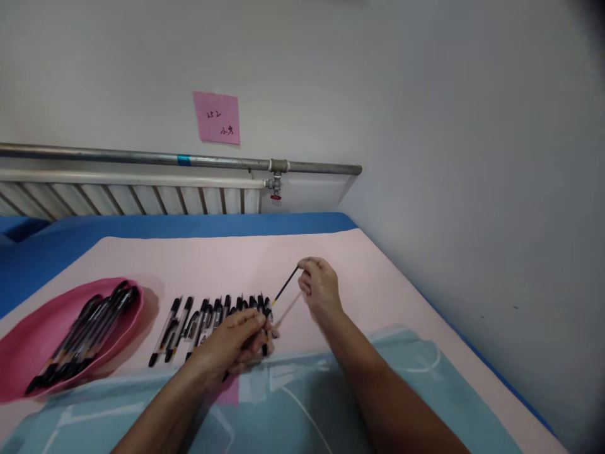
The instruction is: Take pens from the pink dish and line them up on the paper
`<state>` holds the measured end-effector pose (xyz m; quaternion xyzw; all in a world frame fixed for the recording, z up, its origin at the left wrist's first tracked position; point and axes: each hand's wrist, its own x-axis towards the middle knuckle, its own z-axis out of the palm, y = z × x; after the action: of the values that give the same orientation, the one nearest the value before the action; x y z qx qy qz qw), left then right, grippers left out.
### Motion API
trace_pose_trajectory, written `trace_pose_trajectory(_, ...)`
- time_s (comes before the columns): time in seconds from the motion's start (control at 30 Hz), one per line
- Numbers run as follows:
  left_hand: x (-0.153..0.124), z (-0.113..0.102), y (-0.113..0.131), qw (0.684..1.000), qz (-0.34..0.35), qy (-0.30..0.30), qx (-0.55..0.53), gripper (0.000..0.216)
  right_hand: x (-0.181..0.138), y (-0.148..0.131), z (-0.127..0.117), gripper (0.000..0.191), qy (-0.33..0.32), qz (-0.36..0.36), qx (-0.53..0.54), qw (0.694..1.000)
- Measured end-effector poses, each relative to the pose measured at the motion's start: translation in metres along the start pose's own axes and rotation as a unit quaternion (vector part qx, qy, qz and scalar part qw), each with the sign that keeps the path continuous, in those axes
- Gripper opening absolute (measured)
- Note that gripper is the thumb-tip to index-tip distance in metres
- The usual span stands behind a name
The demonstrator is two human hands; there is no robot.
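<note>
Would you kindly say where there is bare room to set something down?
Bare pink tabletop: between the right hand and the right wall, and between the pen row and the blue strip. Crowded: that row, around the left hand, and the pink bowl holding pens.

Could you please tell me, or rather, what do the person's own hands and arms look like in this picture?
Both the left hand and the right hand are ungloved. The left forearm and right forearm are bare, with no sleeves, watch or bracelet in view.
</note>
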<state>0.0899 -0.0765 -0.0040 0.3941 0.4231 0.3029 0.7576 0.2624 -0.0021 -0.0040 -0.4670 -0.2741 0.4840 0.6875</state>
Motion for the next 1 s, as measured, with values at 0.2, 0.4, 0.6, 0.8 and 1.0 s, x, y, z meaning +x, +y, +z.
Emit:
trace_pose_trajectory(0.2, 0.01, 0.003, -0.001, 0.995, 0.027, 0.09, 0.029, 0.028, 0.049, -0.002, -0.034, 0.017, 0.051, 0.001, 0.0, 0.999)
trace_pose_trajectory(0.4, 0.034, 0.037, 0.01, 0.942, 0.092, 0.19, 0.262, 0.023, 0.054, 0.015, -0.033, 0.014, 0.008, 0.043, -0.053, 0.998)
trace_pose_trajectory(0.6, 0.063, 0.046, 0.012, 0.87, 0.093, 0.258, 0.409, 0.024, 0.065, 0.011, -0.043, 0.01, 0.03, 0.022, -0.097, 0.995)
trace_pose_trajectory(0.8, 0.071, 0.048, 0.019, 0.779, 0.063, 0.295, 0.549, 0.023, 0.068, 0.015, -0.047, 0.005, 0.007, 0.001, -0.163, 0.987)
trace_pose_trajectory(1.0, 0.074, 0.043, 0.019, 0.722, 0.022, 0.292, 0.627, 0.024, 0.061, 0.025, -0.039, 0.003, -0.052, -0.03, -0.261, 0.964)
